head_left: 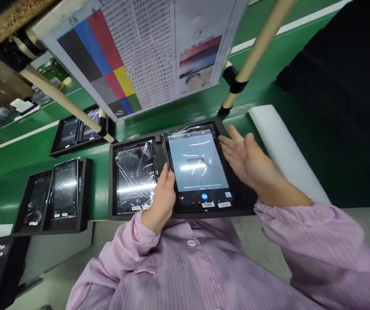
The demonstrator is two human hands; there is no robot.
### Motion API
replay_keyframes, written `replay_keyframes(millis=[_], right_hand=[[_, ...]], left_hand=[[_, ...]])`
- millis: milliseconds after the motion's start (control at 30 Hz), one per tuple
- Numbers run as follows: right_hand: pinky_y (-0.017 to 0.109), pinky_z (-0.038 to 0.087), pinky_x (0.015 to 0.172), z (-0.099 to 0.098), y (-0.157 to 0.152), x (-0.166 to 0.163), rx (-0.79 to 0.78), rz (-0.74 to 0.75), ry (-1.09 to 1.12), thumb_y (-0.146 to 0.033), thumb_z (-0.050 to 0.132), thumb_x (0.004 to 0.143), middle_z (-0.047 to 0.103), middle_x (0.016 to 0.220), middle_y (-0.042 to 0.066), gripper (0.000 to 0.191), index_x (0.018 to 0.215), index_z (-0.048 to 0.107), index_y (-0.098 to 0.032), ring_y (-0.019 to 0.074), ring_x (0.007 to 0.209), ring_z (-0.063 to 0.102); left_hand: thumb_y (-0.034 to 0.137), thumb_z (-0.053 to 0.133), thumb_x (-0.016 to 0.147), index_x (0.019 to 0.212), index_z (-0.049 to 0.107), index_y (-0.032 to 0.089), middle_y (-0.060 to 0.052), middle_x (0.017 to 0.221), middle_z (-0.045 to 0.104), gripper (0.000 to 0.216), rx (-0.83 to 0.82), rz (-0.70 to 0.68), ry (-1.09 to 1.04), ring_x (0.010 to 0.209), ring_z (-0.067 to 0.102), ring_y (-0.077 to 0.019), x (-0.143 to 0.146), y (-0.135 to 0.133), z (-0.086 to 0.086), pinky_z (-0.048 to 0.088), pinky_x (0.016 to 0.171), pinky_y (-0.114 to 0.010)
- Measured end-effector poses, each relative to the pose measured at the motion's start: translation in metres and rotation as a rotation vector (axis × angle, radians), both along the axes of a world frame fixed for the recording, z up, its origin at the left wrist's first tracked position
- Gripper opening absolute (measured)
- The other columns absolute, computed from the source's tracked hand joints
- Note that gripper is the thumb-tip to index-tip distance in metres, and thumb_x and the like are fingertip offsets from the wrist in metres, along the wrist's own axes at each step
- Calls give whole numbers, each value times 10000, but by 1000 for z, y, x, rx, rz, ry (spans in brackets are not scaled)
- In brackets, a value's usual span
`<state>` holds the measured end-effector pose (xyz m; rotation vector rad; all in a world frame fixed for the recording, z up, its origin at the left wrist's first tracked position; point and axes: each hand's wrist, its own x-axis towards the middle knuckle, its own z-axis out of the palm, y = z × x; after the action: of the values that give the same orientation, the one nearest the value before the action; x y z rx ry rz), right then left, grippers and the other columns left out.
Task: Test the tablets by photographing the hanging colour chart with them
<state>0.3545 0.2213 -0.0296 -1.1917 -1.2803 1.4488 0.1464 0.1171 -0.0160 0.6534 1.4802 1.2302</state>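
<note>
Tablet lay lit on the right of the tray, face-up, presumably for viewing; the left hand was at its edge, perhaps steadying, whether pinching I couldn't tell; the right hand hung alongside, fingers straight, empty.

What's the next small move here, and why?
Probably bring the right hand over to tap the blue round button: the tablet screen is lit, the left hand is at its left edge, and the right is open, holding nothing.
</note>
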Motion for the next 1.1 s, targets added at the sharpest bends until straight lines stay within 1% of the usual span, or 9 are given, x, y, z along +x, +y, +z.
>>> replay_keyframes(millis=[67, 133, 167, 233, 333, 533, 767, 933, 1100], right_hand=[[443, 228, 1275, -1, -12, 6, 125, 3, -99, -782, 203, 960, 226, 1617, 137, 887, 1636, 129, -213, 223, 1519, 246], [497, 179, 1284, 3, -26, 7, 372, 70, -331, -680, 322, 1002, 267, 1614, 42, 651, 1536, 416, -319, 240, 1529, 218], [558, 171, 1269, 5, -32, 5, 502, 119, -481, -625, 347, 1019, 302, 1600, 10, 538, 1432, 550, -347, 268, 1528, 214], [676, 183, 1200, 5, -42, -3, 681, 209, -747, -567, 333, 1039, 343, 1578, -10, 467, 1268, 681, -354, 336, 1519, 208], [733, 209, 1122, -1, -46, -18, 795, 238, -962, -545, 273, 1047, 349, 1575, 13, 518, 1236, 702, -326, 398, 1488, 237], [658, 326, 1065, 0, -45, -16, 807, 134, -968, -529, 241, 1043, 383, 1551, 64, 529, 1275, 670, -323, 379, 1449, 330], [594, 373, 1086, -5, -60, 3, 689, -45, -1000, -482, 287, 1028, 457, 1480, 120, 524, 1208, 713, -236, 348, 1397, 414], [509, 445, 1007, -8, -66, 3, 695, -60, -1016, -408, 304, 1037, 497, 1439, 120, 507, 1097, 768, -212, 307, 1303, 511], [543, 415, 1003, -7, -64, 0, 734, -34, -1064, -390, 316, 1046, 511, 1435, 86, 488, 1078, 775, -229, 332, 1335, 483]], left_hand=[[373, 509, 1006, 1524, 425, 245, -103, 1632, 370, 540, 54, -142, 189, 1511, 346, -243, -13, -11, 1, 261, 1253, -472], [392, 487, 1017, 1553, 358, 312, -79, 1659, 314, 557, 187, -278, 366, 1502, 361, -240, -30, -25, 8, 331, 1222, -480], [381, 470, 1025, 1555, 342, 335, -78, 1648, 331, 547, 255, -320, 460, 1477, 397, -235, -39, -32, 13, 374, 1195, -478], [330, 451, 1032, 1520, 396, 338, -91, 1556, 443, 491, 337, -354, 677, 1395, 478, -222, -57, -43, 24, 434, 1143, -467], [252, 449, 1019, 1392, 552, 265, -115, 1319, 579, 387, 312, -361, 1026, 1229, 561, -227, -82, -49, 36, 484, 1058, -458], [170, 487, 958, 1228, 700, 175, -172, 1154, 547, 344, 150, -289, 1659, 1044, 511, -297, -116, -42, 33, 488, 900, -493], [260, 503, 970, 1313, 667, 186, -160, 1062, 530, 388, 42, -336, 1800, 950, 478, -295, -124, -37, 20, 459, 836, -470], [256, 487, 985, 1302, 672, 194, -145, 1042, 509, 373, 160, -319, 1764, 989, 472, -292, -120, -41, 21, 447, 859, -468], [241, 504, 975, 1263, 697, 217, -127, 1051, 500, 347, 170, -370, 1711, 982, 482, -275, -110, -41, 25, 455, 869, -456]])
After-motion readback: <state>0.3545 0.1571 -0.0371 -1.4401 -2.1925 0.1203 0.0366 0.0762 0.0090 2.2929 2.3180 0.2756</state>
